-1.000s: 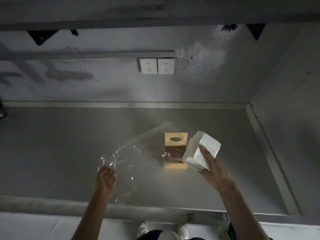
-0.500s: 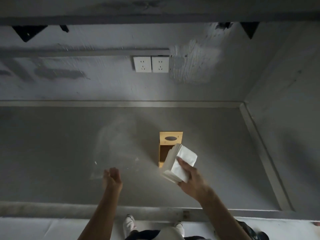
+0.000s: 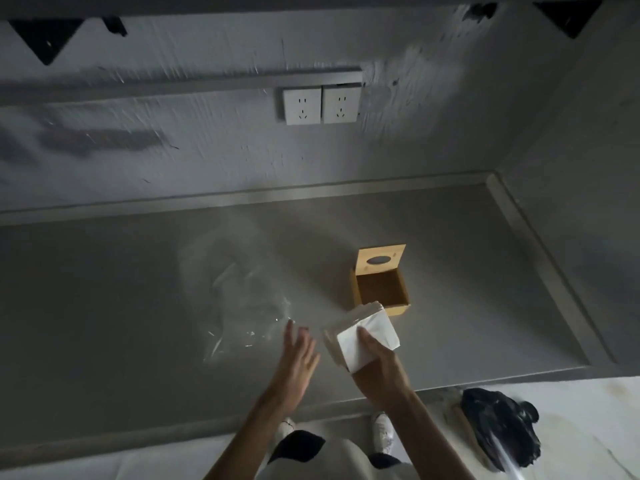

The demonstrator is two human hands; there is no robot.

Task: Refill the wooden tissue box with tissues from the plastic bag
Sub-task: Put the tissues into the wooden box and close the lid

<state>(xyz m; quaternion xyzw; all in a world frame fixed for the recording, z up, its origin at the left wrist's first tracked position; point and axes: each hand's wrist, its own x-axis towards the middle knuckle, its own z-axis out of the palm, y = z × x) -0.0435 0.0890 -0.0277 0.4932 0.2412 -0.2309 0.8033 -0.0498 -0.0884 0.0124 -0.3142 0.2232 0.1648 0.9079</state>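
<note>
The wooden tissue box [image 3: 381, 289] stands on the grey counter, its lid with an oval slot tipped up at the back and its inside dark. My right hand [image 3: 379, 367] grips a stack of white tissues [image 3: 360, 336] just in front of the box's near edge. My left hand [image 3: 298, 358] is flat with fingers spread, empty, a little left of the stack. The clear plastic bag [image 3: 235, 299] lies crumpled and blurred on the counter to the left.
The grey counter [image 3: 104, 323] meets a wall with two white sockets [image 3: 320, 105] at the back and a side wall on the right. A black bag [image 3: 502, 431] sits on the pale floor at the lower right. My shoes show below the counter edge.
My left hand let go of the plastic bag, which now lies on the counter, and moved right toward the tissues. My right hand carried the stack down in front of the box.
</note>
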